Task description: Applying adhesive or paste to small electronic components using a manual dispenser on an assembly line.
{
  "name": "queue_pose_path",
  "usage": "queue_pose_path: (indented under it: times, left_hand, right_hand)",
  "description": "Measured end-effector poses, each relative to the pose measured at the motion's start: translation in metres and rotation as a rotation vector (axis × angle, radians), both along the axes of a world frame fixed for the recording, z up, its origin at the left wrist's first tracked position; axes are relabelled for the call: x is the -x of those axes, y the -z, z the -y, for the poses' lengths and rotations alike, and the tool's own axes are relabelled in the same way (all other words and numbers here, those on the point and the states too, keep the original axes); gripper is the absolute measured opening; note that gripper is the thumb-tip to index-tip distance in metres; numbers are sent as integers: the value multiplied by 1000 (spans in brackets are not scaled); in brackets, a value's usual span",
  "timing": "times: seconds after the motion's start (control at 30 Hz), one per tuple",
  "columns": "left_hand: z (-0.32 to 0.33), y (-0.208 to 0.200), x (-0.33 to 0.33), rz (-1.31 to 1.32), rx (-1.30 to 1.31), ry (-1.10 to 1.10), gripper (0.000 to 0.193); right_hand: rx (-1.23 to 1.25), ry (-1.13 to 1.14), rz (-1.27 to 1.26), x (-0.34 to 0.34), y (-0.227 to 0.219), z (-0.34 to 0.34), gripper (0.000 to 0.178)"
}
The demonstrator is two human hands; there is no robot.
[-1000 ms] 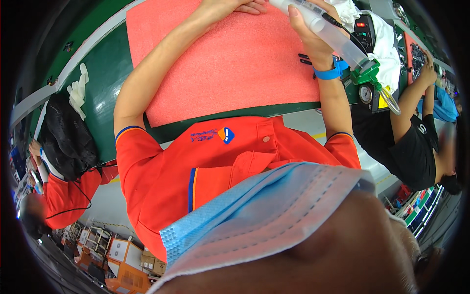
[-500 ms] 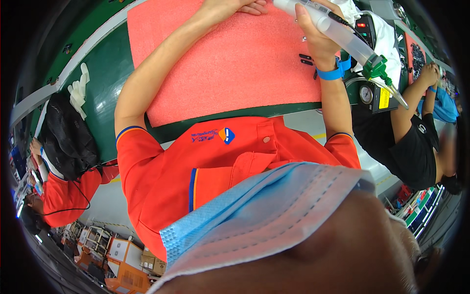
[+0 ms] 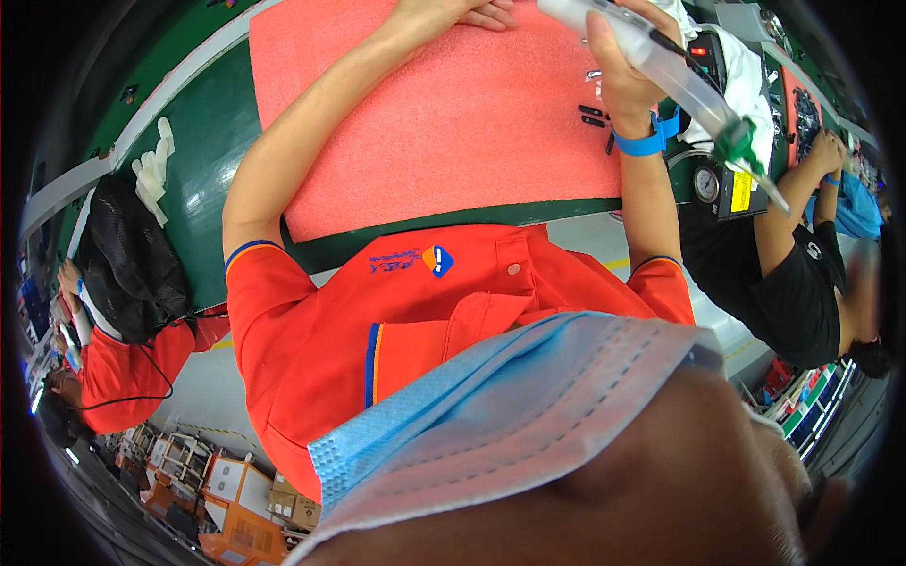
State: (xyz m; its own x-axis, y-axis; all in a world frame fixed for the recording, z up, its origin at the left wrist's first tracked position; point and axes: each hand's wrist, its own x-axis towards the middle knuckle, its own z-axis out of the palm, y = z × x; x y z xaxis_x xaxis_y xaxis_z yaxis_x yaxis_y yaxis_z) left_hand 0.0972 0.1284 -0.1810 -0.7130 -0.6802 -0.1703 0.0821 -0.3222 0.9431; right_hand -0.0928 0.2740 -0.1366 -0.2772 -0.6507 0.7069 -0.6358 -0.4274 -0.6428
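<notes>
- Pink foam mat (image 3: 425, 132), before me.
- Translucent dispensing syringe (image 3: 694, 90), gripped in my right hand (image 3: 625, 75), slanting out past the mat's right side.
- My left hand (image 3: 479, 13), partly cut off; its hold I cannot tell.
- Small black parts (image 3: 592, 122), near my right wrist.

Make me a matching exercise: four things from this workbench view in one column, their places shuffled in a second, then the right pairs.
Things
1. translucent tube
2. blue wristband
3. white glove
4. small black pieces

Places
A. lying on the pink mat
B. on the dark green tabletop, toward the picture's left
C. gripped in the right hand
D. fastened around the right wrist

Pairs: 1-C, 2-D, 3-B, 4-A
</notes>
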Motion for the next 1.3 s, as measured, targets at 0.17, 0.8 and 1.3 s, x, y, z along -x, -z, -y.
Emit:
queue_pose_path:
  times: [0.17,0.8,1.3]
  left_hand:
    - [3,-8,-2,21,-57,-18,31]
    - [17,-14,-8,61,90,160,28]
    - [14,-11,-6,80,106,157,27]
  right_hand:
    - [140,-42,-73,8,-4,-17,47]
    - [42,23,-158,-8,-14,-9,37]
    - [-92,51,-169,-19,-19,-7,34]
